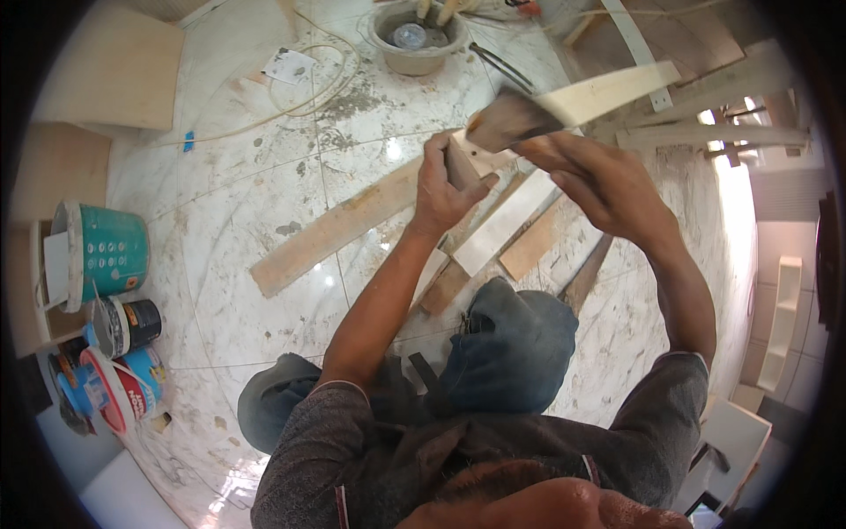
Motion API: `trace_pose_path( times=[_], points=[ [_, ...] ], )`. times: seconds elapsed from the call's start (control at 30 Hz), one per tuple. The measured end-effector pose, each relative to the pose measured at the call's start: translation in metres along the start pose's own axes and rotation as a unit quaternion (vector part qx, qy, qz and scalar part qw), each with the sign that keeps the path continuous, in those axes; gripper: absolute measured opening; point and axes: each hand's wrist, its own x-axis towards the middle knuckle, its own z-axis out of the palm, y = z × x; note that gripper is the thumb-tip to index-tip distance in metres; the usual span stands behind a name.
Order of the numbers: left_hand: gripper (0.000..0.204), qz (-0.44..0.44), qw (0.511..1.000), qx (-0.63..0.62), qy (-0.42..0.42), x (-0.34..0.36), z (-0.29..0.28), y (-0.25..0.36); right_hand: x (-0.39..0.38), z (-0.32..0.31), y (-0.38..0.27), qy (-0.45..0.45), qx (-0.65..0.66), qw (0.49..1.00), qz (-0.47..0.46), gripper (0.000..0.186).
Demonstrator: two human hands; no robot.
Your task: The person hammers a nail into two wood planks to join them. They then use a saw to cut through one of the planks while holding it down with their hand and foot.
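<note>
My left hand (434, 194) is wrapped round a short wooden block (458, 166) near the top middle. My right hand (599, 185) grips a tool, blurred by motion, whose dark, broad head (509, 119) is over the block's far end; its exact kind is unclear. A long plank (326, 238) runs down to the left below my left hand. A white-faced strip (502, 220) and a shorter tan board (529, 242) lie beneath and between my arms. A pale board (617, 93) extends behind the dark head.
Paint buckets (110, 251) stack at the left beside boards (106, 66). A basin (414, 48), cable (313, 106) and long dark tool (498, 62) lie at the back. Timber pieces (705, 137) fill the upper right. My bent knee (511, 353) is at the lower middle.
</note>
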Motion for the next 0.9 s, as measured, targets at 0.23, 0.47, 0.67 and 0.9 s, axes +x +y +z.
trace_pose_path(
  times=[0.23,0.47,0.67,0.9],
  points=[
    [0.084,0.03,0.999,-0.013,-0.012,0.01,-0.014,0.005,-0.04,0.028,0.025,0.063,0.076,0.99,0.102,0.051],
    [0.068,0.168,0.98,0.091,-0.05,0.036,-0.013,0.035,-0.194,0.18,0.082,0.176,0.37,0.717,0.564,0.058],
    [0.038,0.148,0.921,0.325,-0.154,0.053,-0.012,0.09,-0.267,0.26,0.144,0.169,0.307,0.662,0.662,0.061],
    [0.048,0.09,0.771,0.577,-0.255,0.079,-0.01,0.118,-0.277,0.294,0.184,0.091,0.123,0.735,0.661,0.063]
  ],
)
